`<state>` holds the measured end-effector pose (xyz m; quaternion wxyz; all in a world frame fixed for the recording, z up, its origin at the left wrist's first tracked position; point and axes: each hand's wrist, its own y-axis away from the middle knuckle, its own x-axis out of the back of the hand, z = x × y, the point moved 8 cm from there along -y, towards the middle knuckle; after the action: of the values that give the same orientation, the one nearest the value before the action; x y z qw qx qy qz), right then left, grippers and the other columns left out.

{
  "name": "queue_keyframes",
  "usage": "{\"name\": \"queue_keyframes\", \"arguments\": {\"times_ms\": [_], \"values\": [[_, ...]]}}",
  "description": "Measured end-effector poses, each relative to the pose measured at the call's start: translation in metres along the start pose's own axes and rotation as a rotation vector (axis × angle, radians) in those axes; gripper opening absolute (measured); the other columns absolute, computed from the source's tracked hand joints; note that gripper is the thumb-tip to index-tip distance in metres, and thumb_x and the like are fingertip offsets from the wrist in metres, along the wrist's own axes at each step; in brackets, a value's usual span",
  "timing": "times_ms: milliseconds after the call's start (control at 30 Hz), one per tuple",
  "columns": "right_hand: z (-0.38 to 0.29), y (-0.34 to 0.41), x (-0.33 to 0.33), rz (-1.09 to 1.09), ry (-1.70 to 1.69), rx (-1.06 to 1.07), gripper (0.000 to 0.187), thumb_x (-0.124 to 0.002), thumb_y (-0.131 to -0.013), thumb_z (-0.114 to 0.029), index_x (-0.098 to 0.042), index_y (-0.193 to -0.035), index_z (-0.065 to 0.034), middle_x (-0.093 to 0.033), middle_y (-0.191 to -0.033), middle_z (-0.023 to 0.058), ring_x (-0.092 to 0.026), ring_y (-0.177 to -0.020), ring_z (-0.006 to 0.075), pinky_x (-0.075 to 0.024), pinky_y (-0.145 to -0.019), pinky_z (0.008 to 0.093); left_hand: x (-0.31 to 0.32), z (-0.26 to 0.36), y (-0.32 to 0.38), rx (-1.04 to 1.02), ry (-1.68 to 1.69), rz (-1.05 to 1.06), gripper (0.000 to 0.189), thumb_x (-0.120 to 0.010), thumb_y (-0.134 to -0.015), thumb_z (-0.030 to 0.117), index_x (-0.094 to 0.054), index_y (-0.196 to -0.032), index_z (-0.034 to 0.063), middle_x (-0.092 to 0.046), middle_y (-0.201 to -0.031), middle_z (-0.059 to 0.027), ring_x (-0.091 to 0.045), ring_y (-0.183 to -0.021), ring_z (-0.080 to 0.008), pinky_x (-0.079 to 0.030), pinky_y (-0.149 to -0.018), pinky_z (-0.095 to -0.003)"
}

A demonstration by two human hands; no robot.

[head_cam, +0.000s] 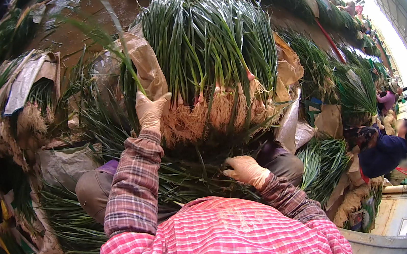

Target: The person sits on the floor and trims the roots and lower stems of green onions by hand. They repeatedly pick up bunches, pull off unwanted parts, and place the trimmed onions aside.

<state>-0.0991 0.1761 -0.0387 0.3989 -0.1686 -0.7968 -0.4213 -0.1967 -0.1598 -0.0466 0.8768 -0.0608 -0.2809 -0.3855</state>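
Before me lies a big heap of green garlic plants (pixel 204 42), with their pale roots (pixel 221 113) towards me and their long leaves draped away. At its left end, my gloved left hand (pixel 152 110) grips a single green garlic stalk (pixel 129 65), whose upper leaves are blurred. Brown sacking (pixel 144 63) stands just beyond that hand. My gloved right hand (pixel 247 170) is low between my knees, fingers loosely curled and apart, with nothing visible in it. Beneath it are loose green leaves (pixel 191 178); whether the fingertips touch them I cannot tell.
On the left is another rooted bundle (pixel 34 114) under sacking. Loose leaves (pixel 72 217) lie beside my left knee. More green bundles (pixel 354 88) line the right, where a person in dark blue (pixel 382 155) sits. A red pole (pixel 330 41) slants among the heaps.
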Motion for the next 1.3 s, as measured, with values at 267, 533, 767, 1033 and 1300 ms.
{"name": "queue_keyframes", "arguments": {"times_ms": [267,533,767,1033,1300], "values": [[-0.022,-0.020,0.015,0.101,-0.241,0.047,0.034,-0.062,-0.091,-0.030,-0.064,-0.111,-0.0031,-0.068,-0.100,0.0213,-0.064,-0.097,0.0394,-0.0508,-0.083,0.0455,0.084,-0.078,-0.056,0.088,0.584,0.077,0.010,-0.066,-0.087,0.010,-0.066,-0.088,0.0003,-0.056,-0.058,-0.0013,-0.048,-0.044,-0.0103,-0.037,-0.043,-0.0287],[-0.060,-0.055,0.042,0.128,-0.181,0.183,0.033,-0.061,-0.092,-0.029,-0.064,-0.111,-0.0026,-0.068,-0.100,0.0204,-0.065,-0.095,0.0381,-0.0514,-0.081,0.0440,0.142,-0.151,-0.017,0.580,0.471,0.628,0.050,-0.084,-0.076,0.018,-0.059,-0.113,-0.0051,-0.066,-0.109,-0.0168,-0.066,-0.094,-0.0270,-0.050,-0.086,-0.0379],[-0.092,-0.079,0.061,0.233,-0.571,0.195,0.037,-0.065,-0.092,-0.018,-0.058,-0.125,-0.0033,-0.066,-0.111,0.0201,-0.064,-0.105,0.0357,-0.0515,-0.089,0.0401,0.137,-0.054,-0.018,0.046,0.762,0.618,0.030,-0.068,-0.091,0.032,-0.058,-0.090,0.0030,-0.065,-0.075,-0.0076,-0.057,-0.059,-0.0158,-0.051,-0.059,-0.0340],[-0.073,-0.166,0.130,0.538,-0.636,-0.001,0.077,-0.073,-0.083,-0.025,-0.035,-0.142,0.0081,-0.062,-0.118,0.0278,-0.062,-0.108,0.0398,-0.0498,-0.091,0.0435,-0.038,-0.070,-0.050,0.291,0.231,-0.165,0.047,-0.051,-0.099,0.042,-0.063,-0.106,-0.0025,-0.067,-0.078,-0.0111,-0.056,-0.058,-0.0202,-0.047,-0.056,-0.0350],[-0.082,-0.149,0.190,0.507,-0.633,-0.060,0.074,-0.078,-0.079,-0.039,-0.046,-0.130,0.0036,-0.064,-0.112,0.0265,-0.064,-0.104,0.0382,-0.0504,-0.091,0.0394,-0.069,0.040,0.011,0.260,1.294,-0.615,0.042,-0.055,-0.098,0.038,-0.060,-0.120,0.0015,-0.069,-0.105,-0.0111,-0.068,-0.090,-0.0228,-0.058,-0.080,-0.0375]]}}
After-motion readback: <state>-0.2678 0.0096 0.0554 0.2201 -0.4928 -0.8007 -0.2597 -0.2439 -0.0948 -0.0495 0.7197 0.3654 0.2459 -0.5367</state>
